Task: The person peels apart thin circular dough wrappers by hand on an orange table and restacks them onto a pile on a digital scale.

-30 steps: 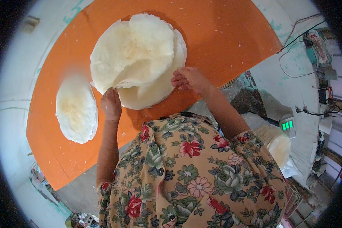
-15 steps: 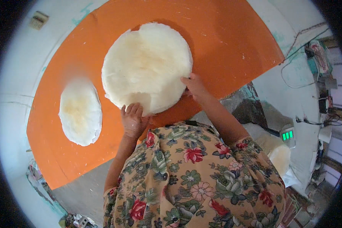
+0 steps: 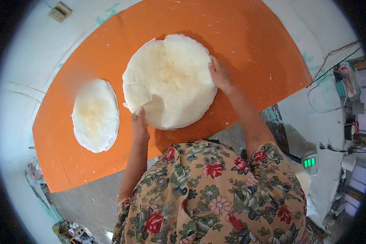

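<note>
A stack of thin, round, off-white sheets [image 3: 175, 81] with a brownish middle lies on an orange tabletop [image 3: 248, 44]; their exact kind is unclear. At the near left rim, my left hand [image 3: 140, 125] is closed on the stack's edge, thumb on top, its other fingers mostly hidden. A shadowed crease in the top sheet runs beside that thumb. My right hand [image 3: 220, 75] is closed round the right rim, fingertips at the edge. To the left, apart from both hands, lies a smaller-looking oval pile of similar white sheets [image 3: 96, 116].
The orange top's straight near edge runs in front of my floral clothing [image 3: 215, 191]. Pale walls [image 3: 20, 85] surround the table. At right, a device with a green lit display [image 3: 309, 162] stands low, and dark cables [image 3: 333, 77] hang along the wall.
My right hand has moved farther up the stack's right rim. My left hand has shifted from lying over the near edge to gripping the near left rim. The whole view has shifted slightly.
</note>
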### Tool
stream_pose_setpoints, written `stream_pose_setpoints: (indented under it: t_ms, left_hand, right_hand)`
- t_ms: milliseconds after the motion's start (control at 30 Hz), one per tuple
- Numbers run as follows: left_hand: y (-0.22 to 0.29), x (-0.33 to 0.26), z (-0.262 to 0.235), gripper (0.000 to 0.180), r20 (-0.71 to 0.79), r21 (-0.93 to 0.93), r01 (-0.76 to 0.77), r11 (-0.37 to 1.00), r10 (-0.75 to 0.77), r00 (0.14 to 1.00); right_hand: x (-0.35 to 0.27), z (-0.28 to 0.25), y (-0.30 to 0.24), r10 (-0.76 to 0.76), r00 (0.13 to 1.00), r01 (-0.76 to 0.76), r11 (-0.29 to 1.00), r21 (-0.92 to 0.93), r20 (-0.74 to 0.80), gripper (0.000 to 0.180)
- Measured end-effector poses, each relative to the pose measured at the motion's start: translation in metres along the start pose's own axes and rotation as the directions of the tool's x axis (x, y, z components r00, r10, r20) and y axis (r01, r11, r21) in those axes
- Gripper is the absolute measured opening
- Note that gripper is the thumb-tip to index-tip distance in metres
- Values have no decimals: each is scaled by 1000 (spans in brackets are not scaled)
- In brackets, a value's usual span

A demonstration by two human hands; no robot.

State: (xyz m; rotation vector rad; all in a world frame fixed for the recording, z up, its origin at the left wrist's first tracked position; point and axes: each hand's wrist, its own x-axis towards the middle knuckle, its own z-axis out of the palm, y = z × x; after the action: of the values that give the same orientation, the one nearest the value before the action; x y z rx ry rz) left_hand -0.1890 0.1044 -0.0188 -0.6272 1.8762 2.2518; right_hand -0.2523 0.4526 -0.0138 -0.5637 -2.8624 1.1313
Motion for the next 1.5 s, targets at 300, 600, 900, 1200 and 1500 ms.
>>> stream_pose_setpoints:
  t_ms: [300, 600, 900, 1200, 1500]
  left_hand:
    - [-8, 4, -13, 33, -196, -88, 212, 973, -225, 954]
    - [-14, 26, -42, 49, 84, -136, 329, 934, -320, 944]
    - [-12, 29, -42, 41, 76, -216, 309, 926, -299, 951]
    - [0, 13, -18, 43, 373, -536, 516, 668, -361, 855]
    - [91, -16, 42, 43, 80, -287, 135, 948, -117, 990]
  right_hand:
    - [-44, -9, -50, -348, 909, 226, 873, -433, -228, 59]
    - [-40, 35, -13, -457, 889, 397, 782, -480, -11, 66]
    - [-39, 37, -7, -496, 868, 436, 793, -426, -34, 69]
    - [-39, 31, -12, -452, 892, 405, 813, -419, -14, 69]
    - [-111, -17, 33, -72, 901, -349, 461, 816, 427, 55]
